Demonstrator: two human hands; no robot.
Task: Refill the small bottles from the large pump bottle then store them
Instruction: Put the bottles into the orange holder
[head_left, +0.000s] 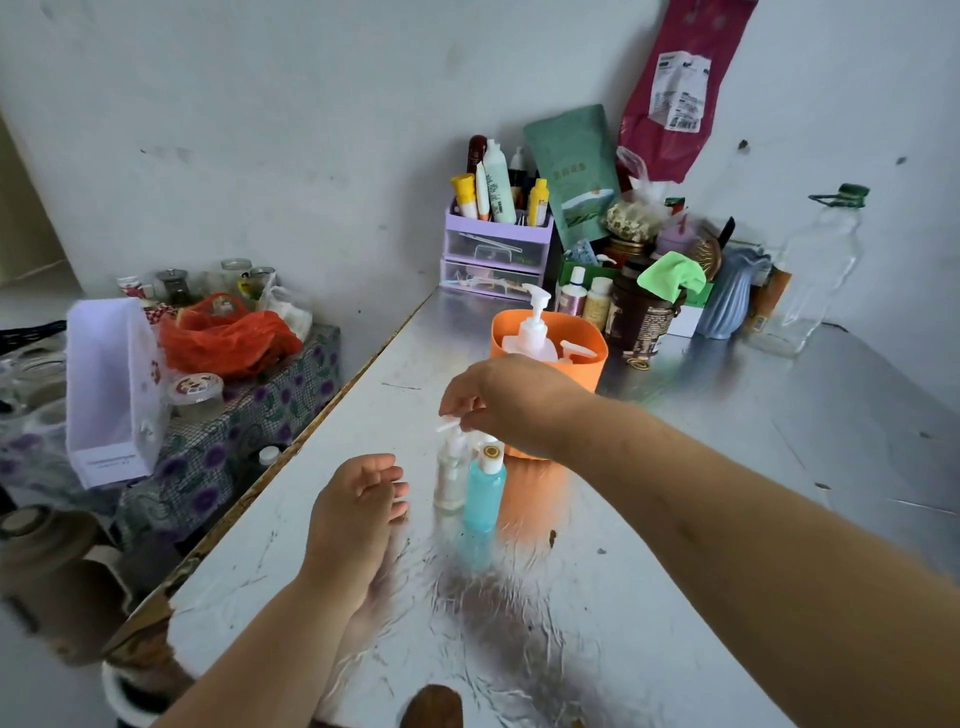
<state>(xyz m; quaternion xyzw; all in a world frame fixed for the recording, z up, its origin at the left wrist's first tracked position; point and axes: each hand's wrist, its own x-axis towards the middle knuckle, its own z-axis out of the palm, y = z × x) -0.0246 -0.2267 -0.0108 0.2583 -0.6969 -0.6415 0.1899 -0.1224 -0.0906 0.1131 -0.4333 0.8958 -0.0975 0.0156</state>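
While the left hand (358, 504) rests on the foil-covered table (519, 623) with its fingers loosely curled around nothing, the right hand (498, 400) reaches across and pinches the white pump head of the small clear bottle (451, 478). That bottle stands upright just past the left fingertips. A small blue bottle (484, 493) stands right beside it, under the right wrist. Beyond the right hand, an orange tub (597, 343) holds the large pump bottle (532, 332).
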